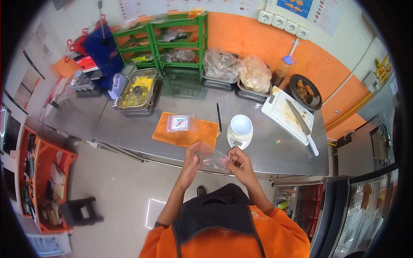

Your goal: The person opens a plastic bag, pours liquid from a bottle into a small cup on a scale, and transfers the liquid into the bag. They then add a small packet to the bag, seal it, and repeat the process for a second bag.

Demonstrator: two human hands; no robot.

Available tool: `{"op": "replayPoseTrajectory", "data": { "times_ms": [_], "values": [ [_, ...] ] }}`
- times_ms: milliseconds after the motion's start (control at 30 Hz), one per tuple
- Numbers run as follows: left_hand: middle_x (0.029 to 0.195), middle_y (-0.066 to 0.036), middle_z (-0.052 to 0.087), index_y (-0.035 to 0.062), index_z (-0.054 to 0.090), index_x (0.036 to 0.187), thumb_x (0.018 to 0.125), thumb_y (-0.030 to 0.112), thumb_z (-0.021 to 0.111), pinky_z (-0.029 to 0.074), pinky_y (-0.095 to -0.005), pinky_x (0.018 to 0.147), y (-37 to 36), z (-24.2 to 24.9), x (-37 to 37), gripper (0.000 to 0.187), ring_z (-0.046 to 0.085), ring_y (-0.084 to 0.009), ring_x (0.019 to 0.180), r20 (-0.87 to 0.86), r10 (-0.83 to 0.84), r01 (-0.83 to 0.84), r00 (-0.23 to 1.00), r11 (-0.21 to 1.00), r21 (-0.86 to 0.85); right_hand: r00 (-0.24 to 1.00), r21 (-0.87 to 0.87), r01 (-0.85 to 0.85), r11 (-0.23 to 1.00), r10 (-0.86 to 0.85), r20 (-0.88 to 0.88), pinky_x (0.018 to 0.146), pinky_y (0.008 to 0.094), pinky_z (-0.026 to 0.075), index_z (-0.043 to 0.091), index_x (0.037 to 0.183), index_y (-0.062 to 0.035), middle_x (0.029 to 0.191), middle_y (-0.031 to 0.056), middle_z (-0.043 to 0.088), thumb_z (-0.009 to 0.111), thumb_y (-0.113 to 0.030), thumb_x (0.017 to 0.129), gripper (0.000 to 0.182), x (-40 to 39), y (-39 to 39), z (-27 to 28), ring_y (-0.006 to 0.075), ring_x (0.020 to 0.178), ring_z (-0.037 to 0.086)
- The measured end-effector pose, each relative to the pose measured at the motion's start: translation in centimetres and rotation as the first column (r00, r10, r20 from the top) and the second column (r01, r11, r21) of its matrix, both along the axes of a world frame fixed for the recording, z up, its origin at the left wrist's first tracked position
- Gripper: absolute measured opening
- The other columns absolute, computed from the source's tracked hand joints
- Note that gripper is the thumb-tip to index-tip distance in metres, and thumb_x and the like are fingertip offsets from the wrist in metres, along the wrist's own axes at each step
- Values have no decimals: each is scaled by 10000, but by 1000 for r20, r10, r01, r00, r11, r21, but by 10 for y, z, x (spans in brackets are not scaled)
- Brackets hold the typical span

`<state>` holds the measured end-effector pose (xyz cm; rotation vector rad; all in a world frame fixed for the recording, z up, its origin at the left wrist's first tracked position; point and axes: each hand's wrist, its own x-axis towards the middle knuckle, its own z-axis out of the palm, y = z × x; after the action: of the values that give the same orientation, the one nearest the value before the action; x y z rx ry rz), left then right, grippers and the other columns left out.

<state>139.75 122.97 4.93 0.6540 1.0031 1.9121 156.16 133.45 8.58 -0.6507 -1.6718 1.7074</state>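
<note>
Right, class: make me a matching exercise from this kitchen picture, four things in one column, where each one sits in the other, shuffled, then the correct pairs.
Things:
1. clear plastic bag
2. knife
3. white bowl
4. small packet

Places:
A. on the kitchen scale
B. on the orange cloth
C. between the left hand and right hand
D. across the white cutting board

Pairs: 1-C, 2-D, 3-A, 4-B
</note>
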Motion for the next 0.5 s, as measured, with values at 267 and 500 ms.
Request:
{"op": "replayPoseTrajectory", "data": {
  "times_ms": [267,500],
  "values": [
    [791,-49,669,-14,661,940,938,130,609,492,-227,711,27,-9,-36,153,625,-117,748,-183,-159,98,970,948,-304,995,-375,-77,924,48,-86,470,200,272,445,865,-92,572,-69,451,644,-65,894,203,-10,41,-1,11,500,379],
    [1063,-98,666,-10,599,1116,809,159,744,403,-391,1008,86,43,-20,380,623,-235,1042,-802,205,-221,561,971,93,998,-31,35,999,-33,49,481,204,252,452,839,-79,561,-77,430,620,-29,873,179,-17,76,-9,4,512,362]
  ]
}}
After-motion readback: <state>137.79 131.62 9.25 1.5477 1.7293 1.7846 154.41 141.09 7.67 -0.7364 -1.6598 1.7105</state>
